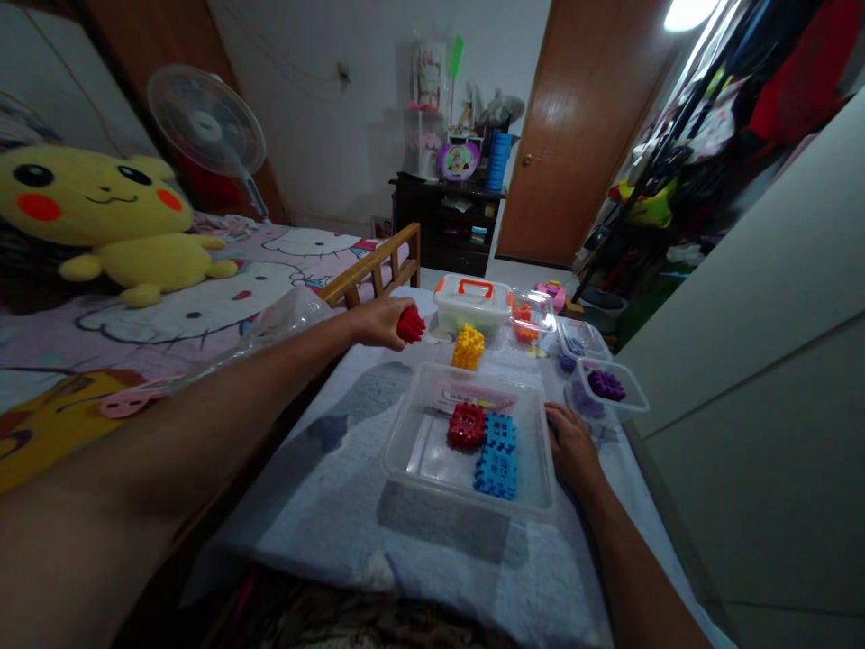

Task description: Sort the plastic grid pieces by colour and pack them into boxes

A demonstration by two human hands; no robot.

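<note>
My left hand (pixel 384 323) is closed around a red block piece (pixel 410 325) with toothed edges, held above the table's far left part. Just to its right, a yellow stack of interlocking blocks (pixel 468 348) stands on the cloth. A clear plastic container (pixel 432 482) sits in front of me. Inside it lie red interlocking blocks (pixel 466 426) and blue interlocking blocks (pixel 496 470), with a pinkish packet (pixel 473 397) by the far wall. My right hand (pixel 571 442) rests against the container's right side, its fingers partly hidden behind the wall.
A lidded box with an orange handle (pixel 475 302) stands at the table's far end. Beside it are clear tubs with orange pieces (pixel 524 323) and purple pieces (pixel 606 385). A wooden bed rail (pixel 371 267) borders the left; a pale cabinet (pixel 763 361) stands right.
</note>
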